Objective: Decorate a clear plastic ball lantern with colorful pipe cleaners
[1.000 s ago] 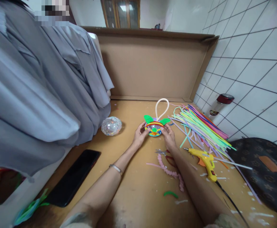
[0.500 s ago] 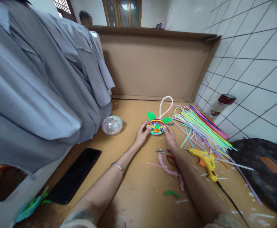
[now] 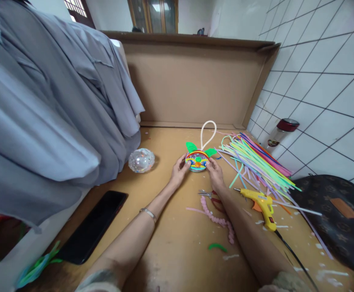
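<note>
Two bare hands are seen at the centre of the frame, with a small round ornament (image 3: 197, 161) gripped between them. Its left edge is pinched by the fingers of the left hand (image 3: 180, 171), its right edge by those of the right hand (image 3: 215, 172). The ornament is trimmed with two green leaf shapes and topped by a white loop (image 3: 208, 134). Just below, scissors (image 3: 211, 195) are partly covered by the right forearm, and a pink crinkled strip (image 3: 214, 217) is laid beside them. Left of the hands, a clear ball (image 3: 141, 160) is set on the table (image 3: 171, 227); a black phone (image 3: 93, 227) is placed at lower left. At right, coloured craft stems (image 3: 256, 162) are heaped near a yellow glue gun (image 3: 262, 205), and a dark bag (image 3: 338, 219) is seen at the lower right edge.
</note>
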`<state>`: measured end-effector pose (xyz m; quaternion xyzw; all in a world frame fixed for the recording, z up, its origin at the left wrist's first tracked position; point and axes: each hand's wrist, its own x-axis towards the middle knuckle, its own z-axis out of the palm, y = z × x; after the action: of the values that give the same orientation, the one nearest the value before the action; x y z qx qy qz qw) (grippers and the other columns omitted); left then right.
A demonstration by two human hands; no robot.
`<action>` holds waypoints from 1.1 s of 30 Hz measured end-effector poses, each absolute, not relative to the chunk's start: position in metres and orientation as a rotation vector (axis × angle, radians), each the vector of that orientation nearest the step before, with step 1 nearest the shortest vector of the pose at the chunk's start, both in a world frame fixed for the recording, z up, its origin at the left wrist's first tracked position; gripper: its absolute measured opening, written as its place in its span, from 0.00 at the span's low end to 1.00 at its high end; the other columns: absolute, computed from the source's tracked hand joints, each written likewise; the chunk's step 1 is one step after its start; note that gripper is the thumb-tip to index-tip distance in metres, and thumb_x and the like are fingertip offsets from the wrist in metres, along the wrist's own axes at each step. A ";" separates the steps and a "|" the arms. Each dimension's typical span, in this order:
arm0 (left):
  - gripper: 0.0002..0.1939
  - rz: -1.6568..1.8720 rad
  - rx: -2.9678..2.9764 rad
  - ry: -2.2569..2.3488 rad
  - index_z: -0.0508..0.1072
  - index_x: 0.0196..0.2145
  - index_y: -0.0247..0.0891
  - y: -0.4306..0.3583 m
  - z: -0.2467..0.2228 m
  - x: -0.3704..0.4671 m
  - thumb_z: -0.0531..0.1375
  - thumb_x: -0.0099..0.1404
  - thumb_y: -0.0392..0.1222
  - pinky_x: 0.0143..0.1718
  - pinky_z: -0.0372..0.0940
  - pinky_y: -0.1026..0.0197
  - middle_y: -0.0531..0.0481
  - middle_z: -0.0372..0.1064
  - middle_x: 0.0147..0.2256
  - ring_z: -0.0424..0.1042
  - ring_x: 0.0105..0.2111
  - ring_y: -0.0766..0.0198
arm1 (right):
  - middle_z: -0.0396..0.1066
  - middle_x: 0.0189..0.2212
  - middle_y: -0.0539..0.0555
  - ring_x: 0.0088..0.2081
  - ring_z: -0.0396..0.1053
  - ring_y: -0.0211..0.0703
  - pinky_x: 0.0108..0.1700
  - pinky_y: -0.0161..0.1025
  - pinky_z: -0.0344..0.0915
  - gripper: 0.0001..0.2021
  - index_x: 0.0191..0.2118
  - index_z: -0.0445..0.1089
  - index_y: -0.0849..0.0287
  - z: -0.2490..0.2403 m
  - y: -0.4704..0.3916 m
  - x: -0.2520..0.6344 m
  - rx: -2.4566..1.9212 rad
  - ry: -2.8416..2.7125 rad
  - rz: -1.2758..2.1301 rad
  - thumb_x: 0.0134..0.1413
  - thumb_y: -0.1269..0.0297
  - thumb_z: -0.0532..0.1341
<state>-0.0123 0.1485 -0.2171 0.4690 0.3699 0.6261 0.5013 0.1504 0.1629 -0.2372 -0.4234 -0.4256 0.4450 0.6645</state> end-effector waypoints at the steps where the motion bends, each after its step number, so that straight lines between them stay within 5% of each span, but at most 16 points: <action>1: 0.35 1.502 1.139 0.888 0.72 0.53 0.39 0.148 -0.217 -0.012 0.69 0.51 0.57 0.60 0.61 0.46 0.41 0.70 0.56 0.68 0.56 0.48 | 0.76 0.45 0.56 0.49 0.72 0.51 0.54 0.50 0.67 0.28 0.47 0.71 0.57 -0.236 0.162 0.150 -0.970 -0.938 1.018 0.40 0.48 0.69; 15: 0.38 1.486 1.164 0.920 0.70 0.52 0.36 0.150 -0.217 -0.010 0.69 0.49 0.59 0.58 0.62 0.48 0.38 0.69 0.55 0.69 0.55 0.49 | 0.75 0.49 0.58 0.52 0.70 0.53 0.57 0.50 0.65 0.32 0.50 0.71 0.60 -0.228 0.158 0.149 -1.040 -0.916 1.000 0.40 0.45 0.67; 26: 0.36 1.479 1.203 0.896 0.69 0.54 0.36 0.148 -0.218 -0.009 0.68 0.52 0.58 0.56 0.63 0.49 0.39 0.71 0.53 0.70 0.52 0.51 | 0.76 0.43 0.56 0.47 0.73 0.51 0.51 0.48 0.70 0.34 0.50 0.68 0.59 -0.219 0.153 0.146 -1.029 -0.924 1.052 0.34 0.49 0.71; 33: 0.22 1.637 1.439 1.108 0.72 0.47 0.37 0.140 -0.214 -0.011 0.64 0.58 0.51 0.52 0.65 0.51 0.41 0.68 0.49 0.70 0.49 0.55 | 0.76 0.42 0.55 0.44 0.73 0.48 0.48 0.46 0.71 0.29 0.45 0.68 0.57 -0.216 0.152 0.145 -0.986 -0.945 1.044 0.33 0.53 0.72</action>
<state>-0.0109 0.1395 -0.2138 0.5532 0.4258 0.6295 0.3412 0.1450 0.1522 -0.2162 -0.4346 -0.4163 0.4602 0.6527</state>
